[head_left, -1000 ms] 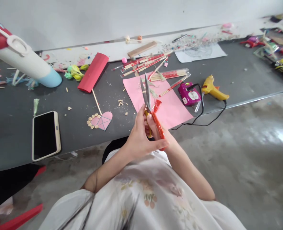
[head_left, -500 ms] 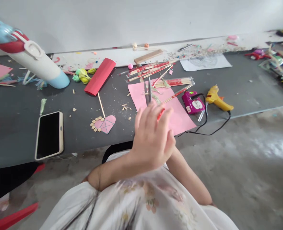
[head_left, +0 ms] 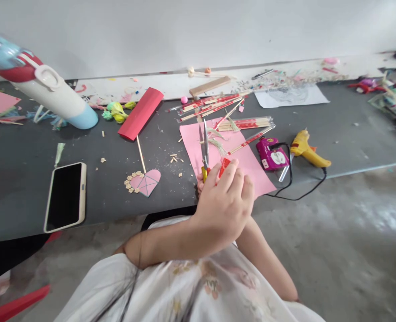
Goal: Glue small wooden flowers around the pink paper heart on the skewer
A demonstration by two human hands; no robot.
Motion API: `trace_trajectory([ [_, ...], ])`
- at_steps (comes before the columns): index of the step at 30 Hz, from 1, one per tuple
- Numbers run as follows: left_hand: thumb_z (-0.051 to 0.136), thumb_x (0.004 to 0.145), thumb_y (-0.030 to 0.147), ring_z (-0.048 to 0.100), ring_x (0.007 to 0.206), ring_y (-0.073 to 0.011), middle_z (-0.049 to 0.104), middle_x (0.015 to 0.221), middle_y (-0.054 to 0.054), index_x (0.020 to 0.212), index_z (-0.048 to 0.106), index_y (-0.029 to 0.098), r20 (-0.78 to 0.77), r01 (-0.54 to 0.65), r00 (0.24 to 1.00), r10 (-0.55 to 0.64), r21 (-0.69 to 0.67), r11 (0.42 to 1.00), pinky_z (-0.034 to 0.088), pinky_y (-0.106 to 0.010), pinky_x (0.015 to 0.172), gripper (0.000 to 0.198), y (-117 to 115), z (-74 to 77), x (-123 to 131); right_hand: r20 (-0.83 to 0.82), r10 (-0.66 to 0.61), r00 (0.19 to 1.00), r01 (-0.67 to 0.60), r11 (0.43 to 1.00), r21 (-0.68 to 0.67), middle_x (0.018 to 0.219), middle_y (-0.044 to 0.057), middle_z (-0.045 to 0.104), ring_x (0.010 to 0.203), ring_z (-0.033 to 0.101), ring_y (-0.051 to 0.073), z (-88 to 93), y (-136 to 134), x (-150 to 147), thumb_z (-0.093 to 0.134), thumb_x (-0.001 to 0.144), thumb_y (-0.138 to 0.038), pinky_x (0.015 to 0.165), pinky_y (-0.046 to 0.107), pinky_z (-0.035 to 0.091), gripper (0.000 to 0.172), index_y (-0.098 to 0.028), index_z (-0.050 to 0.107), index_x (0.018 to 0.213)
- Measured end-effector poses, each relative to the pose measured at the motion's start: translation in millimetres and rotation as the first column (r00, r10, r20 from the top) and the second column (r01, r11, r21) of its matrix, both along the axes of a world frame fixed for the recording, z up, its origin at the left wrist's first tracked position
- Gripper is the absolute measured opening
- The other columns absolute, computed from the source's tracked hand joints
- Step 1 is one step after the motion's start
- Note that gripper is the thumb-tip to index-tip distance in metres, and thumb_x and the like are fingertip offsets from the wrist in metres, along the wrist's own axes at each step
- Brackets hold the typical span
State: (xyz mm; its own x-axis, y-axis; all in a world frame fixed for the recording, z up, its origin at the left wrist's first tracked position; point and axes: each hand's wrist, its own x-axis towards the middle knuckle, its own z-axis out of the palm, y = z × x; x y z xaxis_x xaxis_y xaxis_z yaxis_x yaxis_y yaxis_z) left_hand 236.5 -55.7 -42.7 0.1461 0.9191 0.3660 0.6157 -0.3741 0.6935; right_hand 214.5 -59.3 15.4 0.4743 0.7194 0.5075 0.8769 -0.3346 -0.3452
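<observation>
Above near part of pink sheet (head_left: 254, 174): scissors (head_left: 205, 150), blades slightly parted, pointing toward pale wall (head_left: 151, 36). Right hand (head_left: 200, 184), mostly hidden, fingers about scissors handle. Left hand (head_left: 225, 201) curled over red scrap (head_left: 224, 166); whether gripping it, not shown. Step, as judged: handling scissors and scrap together. Next move calls for left fingers clear of blades. Surface (head_left: 348, 129), grey, littered: glue gun (head_left: 303, 146), right; wrapped sticks (head_left: 248, 123), sheet's far edge; heart (head_left: 150, 181), phone (head_left: 65, 197), bottle (head_left: 57, 95), left. Room: grey floor (head_left: 352, 232) below.

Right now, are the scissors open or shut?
The scissors are slightly open: their two blades spread in a narrow V, with the tips apart. The handles are mostly hidden.
</observation>
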Motion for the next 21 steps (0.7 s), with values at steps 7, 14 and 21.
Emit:
trace_trajectory([
  [7,0.009,0.097,0.013,0.060,0.116,-0.0324,0.068,0.095,-0.015,0.139,0.048,0.023,0.335,-0.155,0.917,0.217,-0.203,0.967,0.050,-0.063,0.096,0.058,-3.6,-38.1,28.4,-0.489,-0.082,0.868,-0.057,0.963,-0.264,0.153,0.017,0.044,0.148,0.030,0.045,20.2,-9.3,1.1,0.045,0.096,-0.056,0.109,0.074,0.036,0.068,-0.030,0.029,0.157],
  [14,0.020,0.099,0.020,0.060,0.119,-0.0349,0.068,0.102,-0.013,0.140,0.048,0.027,0.273,-0.050,0.958,0.089,-0.144,0.988,0.049,-0.064,0.100,0.050,0.8,-41.3,30.0,-0.642,-0.159,0.750,-0.099,0.933,-0.347,0.156,0.011,0.041,0.152,0.024,0.042,38.3,-9.9,12.4,0.054,0.091,-0.062,0.115,0.074,0.034,0.074,-0.033,0.034,0.155],
  [21,0.050,0.095,0.032,0.059,0.124,-0.0303,0.067,0.113,-0.006,0.123,0.060,0.037,0.045,0.265,0.964,-0.263,-0.054,0.963,0.050,-0.057,0.105,0.030,0.2,-1.3,-18.6,-0.722,-0.134,0.679,-0.160,0.932,-0.324,0.165,0.006,0.023,0.157,0.004,0.039,43.1,-11.8,1.9,0.046,0.093,-0.063,0.126,0.069,0.006,0.083,-0.031,0.011,0.162],
])
